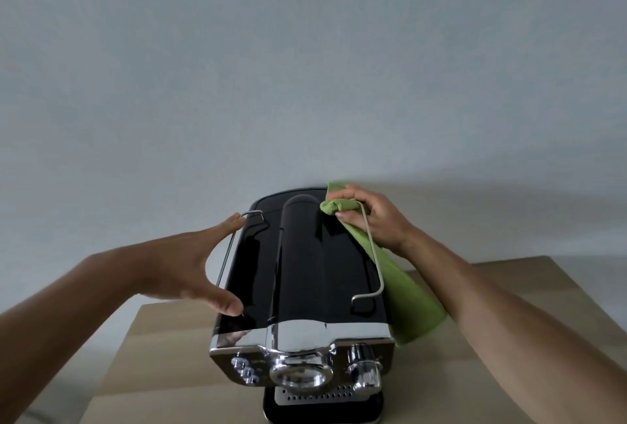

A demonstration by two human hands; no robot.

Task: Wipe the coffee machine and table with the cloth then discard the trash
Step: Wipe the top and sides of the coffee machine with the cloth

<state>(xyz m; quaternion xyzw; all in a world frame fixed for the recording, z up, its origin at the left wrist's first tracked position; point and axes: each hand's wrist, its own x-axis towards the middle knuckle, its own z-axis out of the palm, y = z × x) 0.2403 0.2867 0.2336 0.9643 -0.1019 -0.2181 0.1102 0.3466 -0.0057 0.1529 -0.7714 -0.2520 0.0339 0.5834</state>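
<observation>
Here we are above the coffee machine [305, 271], sitting centre-low in the frame on the pale worktop [163, 359], its long axis running from the chrome front at the bottom up toward the wall [305, 67]

The right hand [376, 223] has the cloth [407, 294]: fingers curled round a bunched wad of it, a tight grip, pressed onto the far right corner of the black top, upper right of the machine. The loose tail of the cloth hangs down the machine's right flank toward the worktop

The left hand [190, 271] holds nothing; its grip is spread wide, thumb touching the top's near left edge, fingertips reaching the far left corner, bracing the body by the look of it

So the key relation: the wad sits at the far end, and nearly all the glossy top lies below and left of it in the frame, which suggests a stroke toward the front along that long axis. The right hand is plainly the nearer one

The count: one machine, one cloth, two wire rails [373, 254] along the top edges, one knob [364, 376], one worktop, two hands. Trash in view: none that I can make out
</observation>
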